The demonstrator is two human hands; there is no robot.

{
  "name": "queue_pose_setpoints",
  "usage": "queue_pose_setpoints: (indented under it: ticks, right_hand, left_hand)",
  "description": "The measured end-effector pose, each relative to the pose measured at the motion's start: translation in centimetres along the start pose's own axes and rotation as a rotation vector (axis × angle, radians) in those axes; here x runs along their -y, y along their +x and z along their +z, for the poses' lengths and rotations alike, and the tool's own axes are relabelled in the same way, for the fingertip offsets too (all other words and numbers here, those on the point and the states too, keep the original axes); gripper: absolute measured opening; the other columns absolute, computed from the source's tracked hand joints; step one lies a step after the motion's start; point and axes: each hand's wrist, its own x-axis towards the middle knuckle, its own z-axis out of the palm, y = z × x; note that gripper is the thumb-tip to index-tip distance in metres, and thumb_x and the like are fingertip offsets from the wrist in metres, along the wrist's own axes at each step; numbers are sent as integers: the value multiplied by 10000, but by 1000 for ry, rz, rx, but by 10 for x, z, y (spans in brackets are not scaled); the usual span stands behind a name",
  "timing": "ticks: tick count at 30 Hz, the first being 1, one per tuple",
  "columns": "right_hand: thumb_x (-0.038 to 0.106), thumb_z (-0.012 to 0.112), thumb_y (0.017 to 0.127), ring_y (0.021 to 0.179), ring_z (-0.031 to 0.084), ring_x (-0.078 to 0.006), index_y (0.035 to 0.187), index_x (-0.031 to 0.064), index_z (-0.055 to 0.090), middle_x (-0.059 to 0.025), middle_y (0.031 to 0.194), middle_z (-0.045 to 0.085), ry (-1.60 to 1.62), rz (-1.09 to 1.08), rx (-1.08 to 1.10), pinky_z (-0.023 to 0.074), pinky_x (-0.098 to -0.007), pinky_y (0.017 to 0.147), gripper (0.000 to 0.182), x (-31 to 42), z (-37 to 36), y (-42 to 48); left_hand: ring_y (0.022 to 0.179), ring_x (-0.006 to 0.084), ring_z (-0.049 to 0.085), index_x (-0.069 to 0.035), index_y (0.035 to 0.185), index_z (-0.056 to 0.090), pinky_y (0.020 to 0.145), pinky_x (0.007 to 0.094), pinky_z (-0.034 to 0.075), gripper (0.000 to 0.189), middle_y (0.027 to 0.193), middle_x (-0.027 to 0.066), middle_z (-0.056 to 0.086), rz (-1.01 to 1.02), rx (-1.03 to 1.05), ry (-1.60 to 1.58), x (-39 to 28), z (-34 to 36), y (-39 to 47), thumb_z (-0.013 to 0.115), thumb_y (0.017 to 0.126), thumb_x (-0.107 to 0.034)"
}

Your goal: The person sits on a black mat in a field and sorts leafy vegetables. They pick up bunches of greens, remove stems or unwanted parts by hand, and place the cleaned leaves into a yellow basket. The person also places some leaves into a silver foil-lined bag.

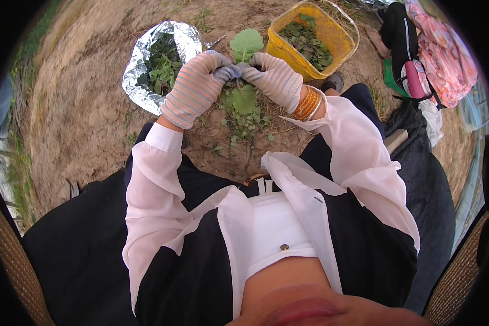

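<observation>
My left hand (199,83), in a striped knit glove, pinches a leafy green plant (247,44) at its middle. From the other side my right hand (275,77), in a matching glove with an orange band at the wrist, has its fingertips on the same plant. One broad leaf stands above my fingers and another hangs below them. Left of my hands sits a foil-lined container (191,38) of cut greens (165,69). A yellow plastic bucket (283,53), partly filled with leafy greens (305,42), stands to the right. Small leafy plants (244,122) lie or grow on the soil beneath.
My knees are to either side of the bare soil (85,81). At the upper right are a person's dark trouser leg (397,36), pink patterned cloth (444,53) and a green-and-pink bag (413,79). Black plastic sheeting (421,171) lies on my right.
</observation>
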Motion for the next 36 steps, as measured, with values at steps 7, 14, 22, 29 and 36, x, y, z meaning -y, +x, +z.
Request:
queue_pose_setpoints:
  ticks: [7, 14, 22, 29, 36]
  right_hand:
    - [386, 640, 924, 749, 614, -122, 993, 17, 679, -47, 813, 676, 242, 66, 137, 500, -283, 693, 377, 19, -15, -2]
    - [270, 597, 961, 843, 610, -119, 1078, 20, 654, -67, 944, 667, 708, -48, 125, 503, -295, 801, 282, -11, -23, 8]
    - [293, 603, 904, 1049, 560, -287, 1013, 33, 623, -104, 1089, 610, 1570, 177, 257, 425, -470, 964, 283, -21, -47, 15]
    - [334, 516, 942, 802, 416, -215, 791, 62, 473, -50, 848, 442, 1836, 24, 663, 381, -363, 816, 314, -26, -45, 27]
    - [311, 537, 950, 748, 561, -171, 910, 20, 632, -41, 821, 609, 991, 240, 241, 459, -314, 707, 309, -11, -27, 16]
  left_hand:
    - [767, 102, 609, -3, 991, 692, 712, 260, 495, 190, 855, 39, 703, -212, -58, -220, 4, -19, -2, 638, 934, -176]
    - [737, 75, 598, -19, 922, 713, 695, 239, 489, 173, 810, 20, 697, -292, 184, -370, -8, -66, -2, 683, 892, -186]
    - [959, 334, 656, -90, 1178, 672, 868, 402, 506, 483, 999, 159, 698, -461, 983, 473, -12, -32, -10, 675, 842, -437]
    - [982, 362, 629, -88, 1174, 652, 840, 417, 496, 297, 1048, 174, 674, -259, 591, 745, 25, -25, -7, 527, 975, -272]
    - [810, 153, 661, -79, 1181, 675, 729, 280, 518, 366, 948, 105, 721, -291, -16, -79, 1, -13, 2, 671, 911, -326]
